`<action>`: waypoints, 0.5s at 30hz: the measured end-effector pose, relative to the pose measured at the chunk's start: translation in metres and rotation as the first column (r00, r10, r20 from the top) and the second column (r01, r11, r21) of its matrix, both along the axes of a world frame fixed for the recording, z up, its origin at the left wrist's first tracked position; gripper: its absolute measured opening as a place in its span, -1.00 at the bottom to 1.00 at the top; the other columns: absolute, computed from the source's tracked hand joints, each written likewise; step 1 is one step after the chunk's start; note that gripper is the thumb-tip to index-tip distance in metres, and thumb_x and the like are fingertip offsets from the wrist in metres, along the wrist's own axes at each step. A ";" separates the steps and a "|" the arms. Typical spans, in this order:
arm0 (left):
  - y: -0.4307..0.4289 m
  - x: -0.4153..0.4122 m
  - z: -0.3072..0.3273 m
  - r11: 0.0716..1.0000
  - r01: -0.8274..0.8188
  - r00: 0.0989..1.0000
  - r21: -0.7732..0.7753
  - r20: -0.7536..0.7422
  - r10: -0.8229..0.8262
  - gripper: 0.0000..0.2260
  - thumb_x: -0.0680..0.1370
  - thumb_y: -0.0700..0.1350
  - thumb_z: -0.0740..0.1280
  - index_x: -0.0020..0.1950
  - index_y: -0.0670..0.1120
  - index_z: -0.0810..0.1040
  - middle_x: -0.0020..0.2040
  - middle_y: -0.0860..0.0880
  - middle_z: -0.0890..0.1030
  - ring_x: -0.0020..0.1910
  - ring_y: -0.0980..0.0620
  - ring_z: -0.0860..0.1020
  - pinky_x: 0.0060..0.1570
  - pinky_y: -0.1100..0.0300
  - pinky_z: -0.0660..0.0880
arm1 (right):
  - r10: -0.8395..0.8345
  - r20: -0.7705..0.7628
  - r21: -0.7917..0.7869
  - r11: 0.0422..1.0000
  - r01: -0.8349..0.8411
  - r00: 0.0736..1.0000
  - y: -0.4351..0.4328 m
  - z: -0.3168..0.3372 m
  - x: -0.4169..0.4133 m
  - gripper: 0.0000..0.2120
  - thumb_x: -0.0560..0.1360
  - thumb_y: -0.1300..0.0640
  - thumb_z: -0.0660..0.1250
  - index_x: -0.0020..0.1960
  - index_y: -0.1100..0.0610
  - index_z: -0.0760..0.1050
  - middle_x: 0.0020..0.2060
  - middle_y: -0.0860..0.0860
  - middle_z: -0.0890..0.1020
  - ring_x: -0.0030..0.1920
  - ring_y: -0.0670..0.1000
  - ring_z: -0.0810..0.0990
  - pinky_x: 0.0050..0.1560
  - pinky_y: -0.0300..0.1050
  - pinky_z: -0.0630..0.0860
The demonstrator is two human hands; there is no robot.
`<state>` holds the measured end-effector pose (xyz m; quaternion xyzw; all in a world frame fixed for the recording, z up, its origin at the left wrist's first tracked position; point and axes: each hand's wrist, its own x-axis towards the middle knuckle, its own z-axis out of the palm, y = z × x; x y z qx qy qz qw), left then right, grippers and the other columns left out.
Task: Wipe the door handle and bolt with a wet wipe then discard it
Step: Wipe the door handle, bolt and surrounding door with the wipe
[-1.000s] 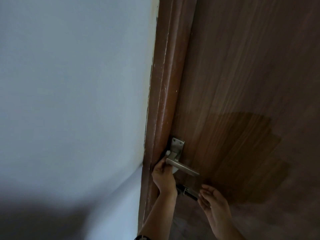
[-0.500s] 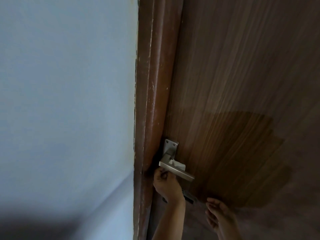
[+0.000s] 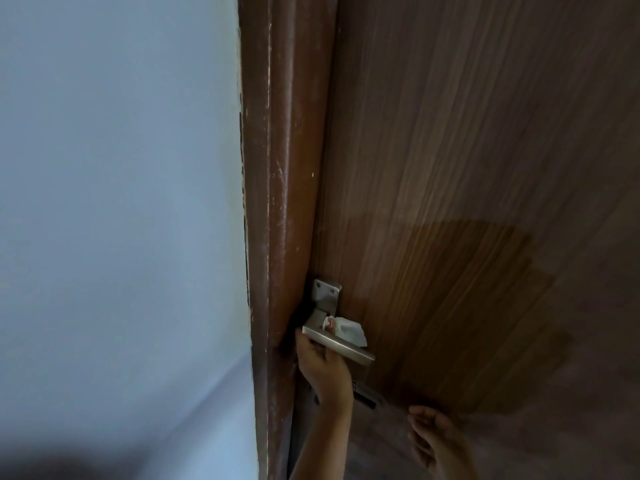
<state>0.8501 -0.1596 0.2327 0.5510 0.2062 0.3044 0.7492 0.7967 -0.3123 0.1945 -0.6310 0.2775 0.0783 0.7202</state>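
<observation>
Door frame [image 3: 277,202] crowds the left hand [image 3: 322,370], which grips the wet wipe [image 3: 348,330] round the door handle [image 3: 349,349]. Its wrist half-hides the dark bolt [image 3: 364,395]. The right hand [image 3: 438,441] hangs loosely open, cropped below.

Wipe [image 3: 349,330] on handle [image 3: 343,346] (left hand [image 3: 323,368])

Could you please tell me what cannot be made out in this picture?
Head view, bolt: mostly hidden behind the wrist of the left hand, and dark.
Head view, wet wipe: partly hidden behind the door handle.
Head view, right hand: partly cut off by the bottom edge.
</observation>
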 end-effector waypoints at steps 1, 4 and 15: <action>0.003 0.000 -0.002 0.999 0.011 1.000 0.031 -0.010 -0.011 -0.73 0.56 -0.19 0.31 0.27 -0.12 0.48 0.08 -0.04 0.64 0.07 0.02 0.62 0.03 0.06 0.60 | 0.000 0.014 0.002 1.000 0.000 1.000 -0.001 0.000 -0.002 -0.78 0.52 0.44 0.21 -0.16 0.17 0.48 -0.45 0.06 0.52 -0.41 -0.01 0.39 -0.50 -0.28 0.38; 0.010 -0.002 -0.002 0.996 0.014 1.000 0.088 -0.022 -0.012 -0.76 0.53 -0.26 0.33 0.19 -0.09 0.53 0.06 0.00 0.64 0.06 0.07 0.62 0.02 0.14 0.59 | -0.015 0.023 0.012 1.000 0.015 1.000 -0.003 -0.003 -0.004 -0.79 0.52 0.44 0.20 -0.16 0.19 0.49 -0.58 0.02 0.50 -0.44 -0.03 0.35 -0.49 -0.30 0.32; 0.039 -0.013 0.011 0.807 -0.026 0.978 0.590 -0.153 0.143 -0.80 0.53 -0.20 0.32 0.12 -0.19 0.63 -0.12 -0.18 0.69 -0.14 -0.20 0.63 -0.12 0.11 0.53 | 0.018 -0.006 0.011 1.000 -0.018 1.000 0.011 0.005 -0.010 -0.75 0.52 0.47 0.20 -0.22 0.20 0.48 -0.51 0.10 0.50 -0.45 0.02 0.40 -0.35 -0.22 0.26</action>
